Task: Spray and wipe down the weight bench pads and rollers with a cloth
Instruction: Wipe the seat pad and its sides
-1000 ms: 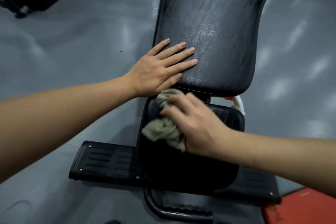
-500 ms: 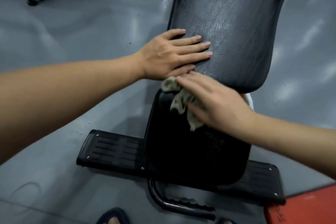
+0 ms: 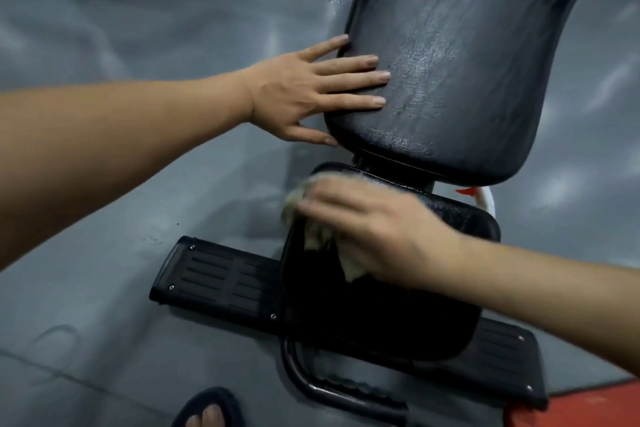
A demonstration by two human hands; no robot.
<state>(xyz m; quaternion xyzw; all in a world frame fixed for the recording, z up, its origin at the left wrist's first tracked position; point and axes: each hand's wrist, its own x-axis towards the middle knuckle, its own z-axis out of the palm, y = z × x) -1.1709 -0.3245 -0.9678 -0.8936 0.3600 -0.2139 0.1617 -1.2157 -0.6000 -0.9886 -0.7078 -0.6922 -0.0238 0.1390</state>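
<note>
the cloth (image 3: 317,237) lies bunched on the far left corner of the black seat pad (image 3: 363,315), pressed down under the right hand (image 3: 377,229), whose blurred fingers stretch flat over it. the left hand (image 3: 301,94) rests flat, fingers straight and spread, on the near left edge of the back pad (image 3: 450,62).

The grey floor (image 3: 138,184) carries the weight bench on its black ribbed base bar (image 3: 221,281), with a sandalled foot (image 3: 207,409) at the near edge and a red mat (image 3: 588,406) in the right corner. The left hand (image 3: 304,90) lies flat on the glossy back pad (image 3: 467,62). On the seat pad (image 3: 381,315), a crumpled beige cloth (image 3: 311,236) is pressed under the blurred right hand (image 3: 381,232).
</note>
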